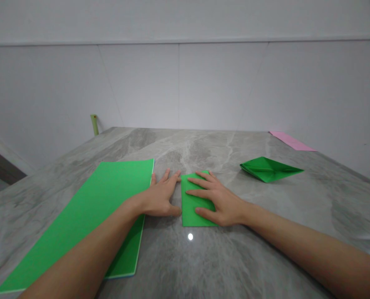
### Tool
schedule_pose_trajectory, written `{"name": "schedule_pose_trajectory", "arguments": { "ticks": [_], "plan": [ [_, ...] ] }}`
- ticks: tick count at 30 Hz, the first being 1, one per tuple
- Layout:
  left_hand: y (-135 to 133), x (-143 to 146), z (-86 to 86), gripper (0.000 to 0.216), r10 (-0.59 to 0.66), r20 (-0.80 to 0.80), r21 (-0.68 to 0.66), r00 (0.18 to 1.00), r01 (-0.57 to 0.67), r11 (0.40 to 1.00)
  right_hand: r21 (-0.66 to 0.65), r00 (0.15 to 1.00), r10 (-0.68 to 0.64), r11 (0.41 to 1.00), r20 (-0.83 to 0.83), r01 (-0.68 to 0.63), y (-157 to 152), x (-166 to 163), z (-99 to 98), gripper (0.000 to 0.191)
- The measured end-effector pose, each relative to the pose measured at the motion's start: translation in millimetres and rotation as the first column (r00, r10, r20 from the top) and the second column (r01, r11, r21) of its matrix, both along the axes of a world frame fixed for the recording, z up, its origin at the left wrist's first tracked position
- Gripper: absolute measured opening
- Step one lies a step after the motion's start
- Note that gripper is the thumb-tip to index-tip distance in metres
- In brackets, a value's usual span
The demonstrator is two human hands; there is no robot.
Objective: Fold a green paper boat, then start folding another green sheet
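Note:
A small folded green paper (191,205) lies flat on the grey marble table (203,257) in front of me. My right hand (217,199) rests on top of it with fingers spread flat, pressing it down. My left hand (161,195) lies flat on the table just left of the paper, its fingertips and thumb touching the paper's left edge. Neither hand grips anything.
A stack of large green sheets (91,211) lies at the left under my left forearm. A folded green paper shape (270,169) sits at the right. A pink sheet (292,141) lies at the far right corner. A white wall stands behind the table.

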State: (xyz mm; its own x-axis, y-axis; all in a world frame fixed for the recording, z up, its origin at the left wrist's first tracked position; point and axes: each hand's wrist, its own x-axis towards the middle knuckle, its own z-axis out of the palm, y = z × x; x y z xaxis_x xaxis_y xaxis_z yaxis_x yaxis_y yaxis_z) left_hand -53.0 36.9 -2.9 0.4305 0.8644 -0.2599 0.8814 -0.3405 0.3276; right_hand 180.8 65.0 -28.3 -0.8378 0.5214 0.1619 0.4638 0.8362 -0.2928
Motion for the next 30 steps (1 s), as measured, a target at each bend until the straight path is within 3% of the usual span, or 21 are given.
{"name": "schedule_pose_trajectory", "arguments": {
  "ticks": [13,30],
  "plan": [
    [0.8,-0.8,-1.6,0.103,0.007,-0.018,0.012,1.0,-0.007,1.0,0.018,1.0,-0.003,1.0,-0.007,0.003,0.8,0.5,-2.6,0.053],
    [2.5,-2.8,-1.7,0.085,0.044,0.043,0.022,0.998,-0.045,0.999,0.037,0.999,-0.006,0.999,-0.036,0.008,0.2,-0.4,-3.6,0.049]
  ]
}}
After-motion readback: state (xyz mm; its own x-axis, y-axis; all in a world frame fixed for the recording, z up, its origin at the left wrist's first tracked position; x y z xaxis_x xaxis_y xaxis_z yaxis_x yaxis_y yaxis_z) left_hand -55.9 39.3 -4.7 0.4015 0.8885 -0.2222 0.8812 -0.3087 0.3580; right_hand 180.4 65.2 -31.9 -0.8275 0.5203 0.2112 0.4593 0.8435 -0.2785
